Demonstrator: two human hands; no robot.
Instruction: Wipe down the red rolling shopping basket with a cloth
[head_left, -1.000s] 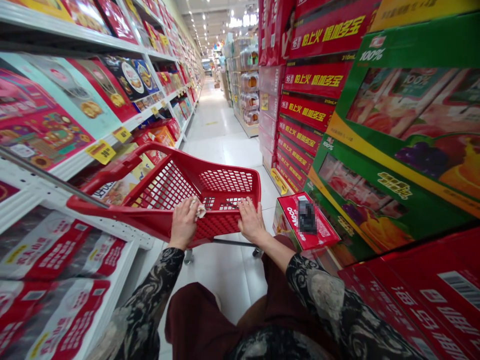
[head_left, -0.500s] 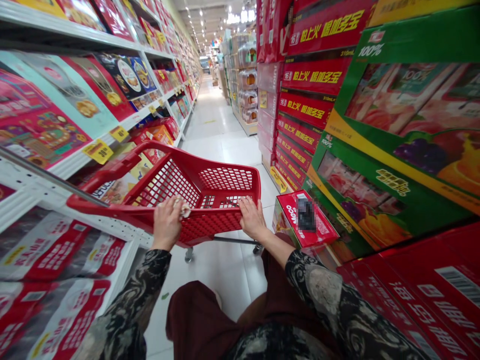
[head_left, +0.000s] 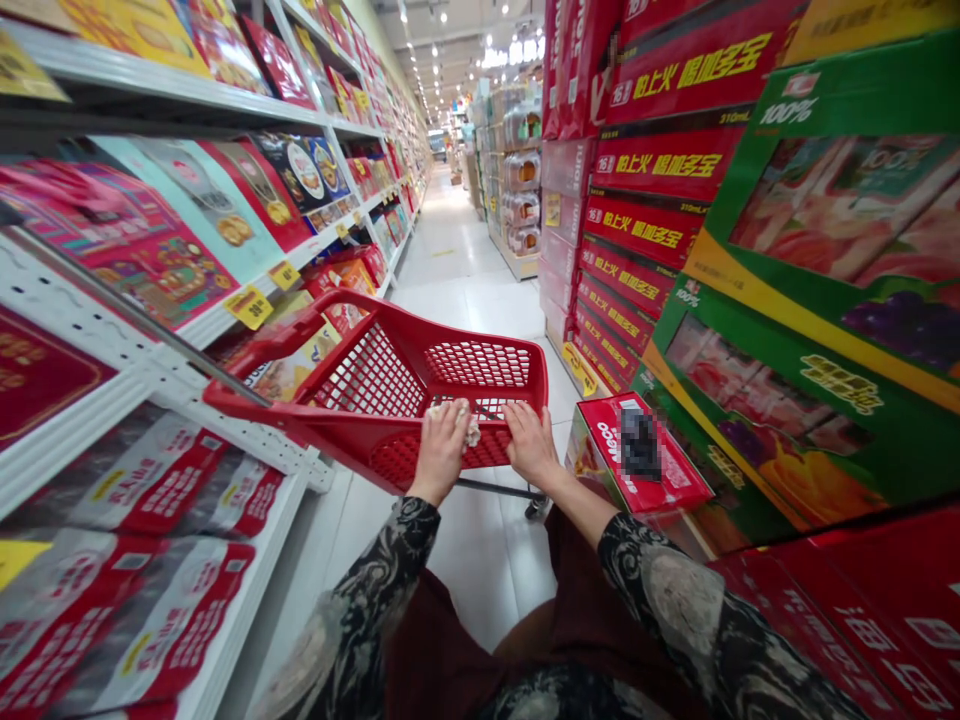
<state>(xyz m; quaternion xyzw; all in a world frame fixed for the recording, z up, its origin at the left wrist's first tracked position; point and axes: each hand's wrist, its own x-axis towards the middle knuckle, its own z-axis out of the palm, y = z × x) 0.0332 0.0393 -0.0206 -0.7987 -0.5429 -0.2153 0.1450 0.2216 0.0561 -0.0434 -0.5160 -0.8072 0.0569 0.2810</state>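
A red plastic shopping cart (head_left: pixel 420 375) stands tilted in the aisle in front of me, its basket bare inside. My left hand (head_left: pixel 441 450) is closed on the near rim of the cart with a crumpled whitish tissue (head_left: pixel 471 432) pressed under its fingers. My right hand (head_left: pixel 529 442) grips the same rim just to the right, fingers curled over the edge. Both arms wear dark patterned sleeves.
Shelves of red and teal gift boxes (head_left: pixel 172 230) line the left, with yellow price tags (head_left: pixel 249 306). Stacked red drink cases (head_left: pixel 637 230) and green juice cartons (head_left: pixel 817 300) wall the right; one red case (head_left: pixel 637 455) sits low beside the cart. White tiled floor (head_left: pixel 465 270) runs ahead.
My left hand has slid right along the cart rim, close to my right hand. The view has shifted a little to the left, so the cart sits further right in the frame.
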